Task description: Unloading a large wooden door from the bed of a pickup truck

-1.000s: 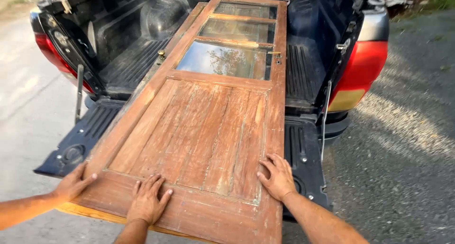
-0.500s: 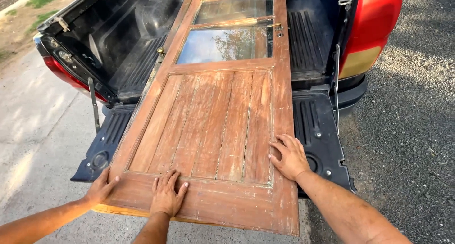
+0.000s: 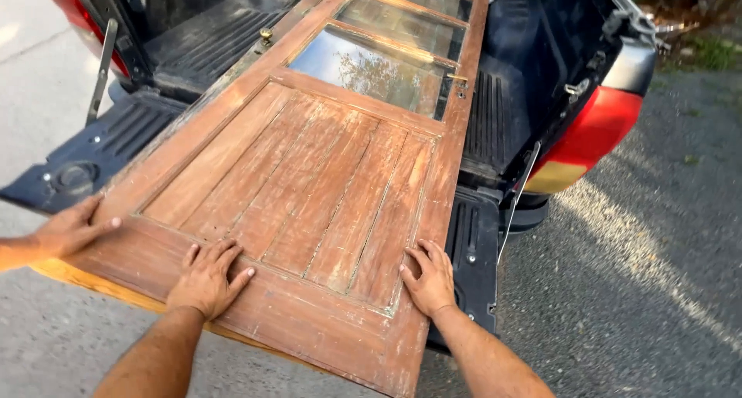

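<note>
Door [image 3: 309, 189] lying flat on tailgate [image 3: 69, 174], long axis running toward upper frame; left hand [image 3: 207, 278] and right hand [image 3: 429, 278] pressing spread on its near end, another hand [image 3: 73, 228] gripping left edge.

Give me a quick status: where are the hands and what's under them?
Left hand and right hand flat on wooden door. Door lies across truck tailgate. Another person's hand at the door's left edge.
</note>
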